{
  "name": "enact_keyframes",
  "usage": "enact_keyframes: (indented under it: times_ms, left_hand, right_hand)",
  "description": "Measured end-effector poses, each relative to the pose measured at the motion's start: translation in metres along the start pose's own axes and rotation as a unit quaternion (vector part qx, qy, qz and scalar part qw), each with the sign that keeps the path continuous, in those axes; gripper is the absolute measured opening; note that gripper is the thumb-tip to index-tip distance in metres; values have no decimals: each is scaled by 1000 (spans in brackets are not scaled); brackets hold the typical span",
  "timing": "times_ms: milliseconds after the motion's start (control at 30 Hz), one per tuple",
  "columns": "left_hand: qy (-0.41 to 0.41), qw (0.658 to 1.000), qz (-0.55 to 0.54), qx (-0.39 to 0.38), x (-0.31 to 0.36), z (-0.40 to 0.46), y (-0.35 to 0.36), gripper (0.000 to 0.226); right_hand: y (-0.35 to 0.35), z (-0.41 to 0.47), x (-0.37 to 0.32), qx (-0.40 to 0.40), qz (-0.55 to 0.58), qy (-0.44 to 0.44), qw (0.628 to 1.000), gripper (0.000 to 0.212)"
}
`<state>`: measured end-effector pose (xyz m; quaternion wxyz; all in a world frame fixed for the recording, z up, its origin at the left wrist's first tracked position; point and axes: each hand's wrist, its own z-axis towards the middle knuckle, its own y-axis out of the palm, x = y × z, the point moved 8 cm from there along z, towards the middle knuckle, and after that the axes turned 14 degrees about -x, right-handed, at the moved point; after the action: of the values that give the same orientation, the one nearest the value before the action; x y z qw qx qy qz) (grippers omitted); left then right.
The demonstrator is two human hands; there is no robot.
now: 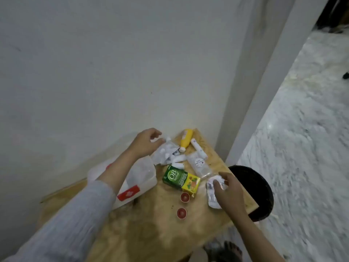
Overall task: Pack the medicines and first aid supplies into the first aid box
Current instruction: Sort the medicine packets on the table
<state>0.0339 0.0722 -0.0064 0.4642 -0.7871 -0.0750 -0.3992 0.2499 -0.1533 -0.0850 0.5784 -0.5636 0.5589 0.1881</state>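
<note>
My left hand (pixel 146 141) pinches the top of a clear plastic bag of white items (pixel 164 153) near the wall. A silver blister pack (pixel 212 193) lies at the table's right edge, and my right hand (pixel 225 190) grips it. The translucent first aid box (pixel 139 178), with a red label, lies on the left of the table under my left forearm. In the middle is a green and yellow medicine carton (pixel 180 179). Behind it lie a yellow bottle (pixel 186 138), a white tube (pixel 198 151), a clear packet with a round label (pixel 200 165) and small white rolls (pixel 178 161).
Two small red caps (pixel 185 197) (pixel 181 213) sit on the wooden table (pixel 151 224) in front of the carton. A white wall rises directly behind the table. A black bin (pixel 258 190) stands on the floor to the right. My bare foot (pixel 229 251) shows below the table edge.
</note>
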Motion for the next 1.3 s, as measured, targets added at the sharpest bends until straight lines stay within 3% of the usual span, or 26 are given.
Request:
enact_keyframes:
  times_ms: [267,467,800,1033,1300]
  left_hand:
    - [-77,979,137,-129,-24,69,50,39]
    - [-124,957,195,-174,-49,84,63,40]
    - [-88,973,171,-130,-48,90,54,38]
    - [-84,990,84,-76,-25,68,35,33]
    - [-35,999,-14,-23,47,49,40,31]
  right_hand:
    - [12,-1,67,-34,-98,87,991,46]
    - [11,4,75,-35,-113,84,989,54]
    - [4,15,76,-78,-20,52,995,56]
    - [-3,13,69,-78,34,39,996,50]
    - [-48,29,67,0,168,16,986,43]
